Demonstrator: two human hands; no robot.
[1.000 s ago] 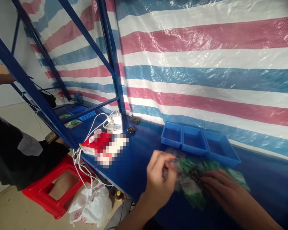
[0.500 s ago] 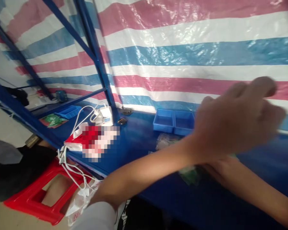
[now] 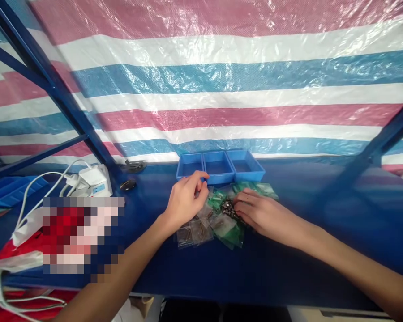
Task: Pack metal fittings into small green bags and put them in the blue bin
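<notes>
Both down now: L hand [image 3: 187,196] back nr bags [image 3: 195,231], grip parted; R hand [image 3: 263,213] grip unclear.

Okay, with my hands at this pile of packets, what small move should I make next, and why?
I'd probably spread the small dark pieces slightly with your right hand: its fingers are right beside them, and they lie bunched among the packets, so single ones look hard to pick out.

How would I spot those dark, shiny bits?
On the blue table, find the packets spread near the left hand and right hand. The small heap of bits lies among them, by the right hand; it's dark and glinting, whereas the packets look clear or green.
</notes>
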